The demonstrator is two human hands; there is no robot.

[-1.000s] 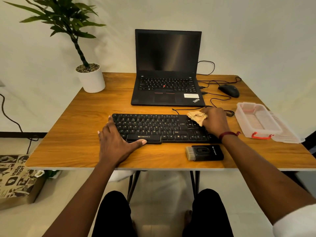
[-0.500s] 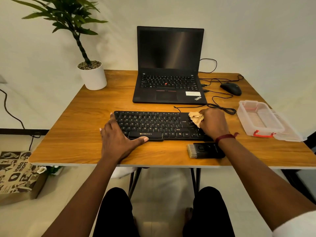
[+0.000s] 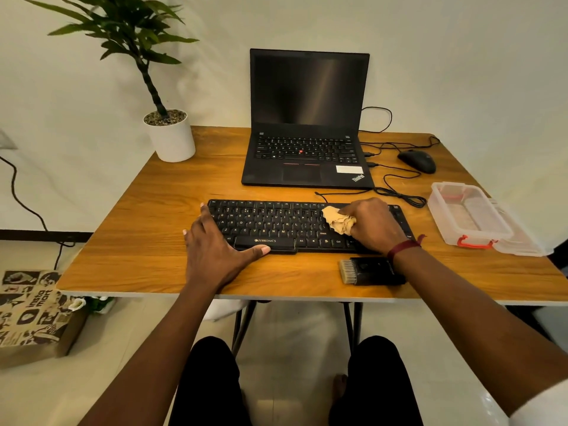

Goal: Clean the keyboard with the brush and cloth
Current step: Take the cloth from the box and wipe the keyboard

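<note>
Now | right hand (image 3: 373, 226) clamped on cloth (image 3: 338, 222), slid left along keyboard (image 3: 270, 219) | left hand (image 3: 212, 250) flat

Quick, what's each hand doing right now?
Left hand: open, resting on the keyboard.
Right hand: gripping the cloth against the keys.

Black keyboard (image 3: 276, 224) flat on desk; crumpled tan cloth (image 3: 337, 220) on its right keys; brush (image 3: 365, 271) just beside front edge
</note>
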